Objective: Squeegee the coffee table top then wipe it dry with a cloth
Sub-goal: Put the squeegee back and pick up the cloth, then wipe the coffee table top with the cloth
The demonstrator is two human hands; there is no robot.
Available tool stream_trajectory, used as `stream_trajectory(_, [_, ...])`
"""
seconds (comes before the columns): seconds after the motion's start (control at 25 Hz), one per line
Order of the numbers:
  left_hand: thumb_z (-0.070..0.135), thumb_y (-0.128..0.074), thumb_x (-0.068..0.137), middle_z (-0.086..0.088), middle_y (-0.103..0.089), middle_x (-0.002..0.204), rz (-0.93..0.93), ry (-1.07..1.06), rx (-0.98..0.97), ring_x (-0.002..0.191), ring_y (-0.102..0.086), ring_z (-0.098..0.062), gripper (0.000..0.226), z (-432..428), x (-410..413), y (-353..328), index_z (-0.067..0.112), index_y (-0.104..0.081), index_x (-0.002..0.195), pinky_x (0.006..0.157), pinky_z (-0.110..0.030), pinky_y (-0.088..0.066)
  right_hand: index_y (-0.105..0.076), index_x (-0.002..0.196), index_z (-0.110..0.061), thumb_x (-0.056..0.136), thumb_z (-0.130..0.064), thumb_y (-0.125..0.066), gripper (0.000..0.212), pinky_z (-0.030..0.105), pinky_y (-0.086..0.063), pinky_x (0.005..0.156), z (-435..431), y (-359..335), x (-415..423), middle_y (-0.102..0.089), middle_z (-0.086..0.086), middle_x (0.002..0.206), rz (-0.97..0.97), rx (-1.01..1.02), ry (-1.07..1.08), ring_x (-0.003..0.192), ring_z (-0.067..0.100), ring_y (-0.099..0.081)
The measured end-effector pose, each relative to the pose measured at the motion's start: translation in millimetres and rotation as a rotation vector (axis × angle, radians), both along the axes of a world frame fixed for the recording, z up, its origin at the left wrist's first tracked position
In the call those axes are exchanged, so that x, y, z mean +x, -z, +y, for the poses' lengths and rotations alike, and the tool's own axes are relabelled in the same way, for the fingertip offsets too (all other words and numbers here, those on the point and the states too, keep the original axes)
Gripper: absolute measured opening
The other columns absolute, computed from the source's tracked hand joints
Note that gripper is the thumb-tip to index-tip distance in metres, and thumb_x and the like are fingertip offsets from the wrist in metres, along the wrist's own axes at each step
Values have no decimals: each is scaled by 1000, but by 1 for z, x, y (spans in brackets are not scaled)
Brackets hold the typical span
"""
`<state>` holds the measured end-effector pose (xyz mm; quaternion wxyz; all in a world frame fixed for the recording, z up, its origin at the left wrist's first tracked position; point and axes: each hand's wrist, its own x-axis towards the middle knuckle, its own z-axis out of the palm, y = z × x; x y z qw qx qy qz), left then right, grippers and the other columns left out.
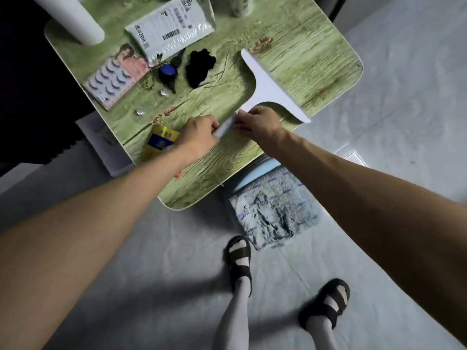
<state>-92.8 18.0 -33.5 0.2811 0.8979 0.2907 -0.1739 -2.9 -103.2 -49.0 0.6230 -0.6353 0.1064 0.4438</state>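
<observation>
Both hands gripped the handle of the white squeegee [267,89]. Left hand [199,133] closed on the handle's near end; right hand [257,123] closed on it just above, at the neck. The blade lay on the green wood-grain table [303,46], running from 11 o'clock to 5 o'clock on the right half of the top.

At 10 o'clock from the hands: black cloth [199,68], blue object [167,72], lash pack [111,80], white parcel [171,26]. A yellow box [159,141] lay just at 9 o'clock of the left hand, touching the wrist in view. A white cylinder [73,18] stood at the far left corner.

On the floor at 6 o'clock from the hands, a grey towel [275,210] lay partly under the table edge.
</observation>
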Motion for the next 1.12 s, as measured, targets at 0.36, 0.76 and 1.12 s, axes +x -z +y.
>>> stream_trajectory(0.36, [9,-61,89,-5,-60,112,-96,271,-197,90,-65,-19,34,-96,-26,-32,12,-48,121,69,-21,-53,-58,117,8,96,3,-47,24,29,-60,63,-157,-6,-33,-66,21,89,89,-291,-95,67,28,-66])
stream_trajectory(0.76, [27,-69,87,-14,-66,101,358,137,-68,81,-62,-25,47,-154,-35,115,1,-53,121,61,-29,-49,-64,120,-13,94,-7,-49,30,36,-56,85,-225,129,-77,-65,6,101,19,-418,-216,90,22,-64])
stream_trajectory(1.12, [25,-72,82,5,-51,58,319,324,-381,55,-46,-12,35,-227,13,-24,17,-45,62,54,-29,-31,-66,111,-7,96,-14,-51,23,30,-50,73,-297,-9,-85,-66,12,91,168,-158,50,79,23,-60])
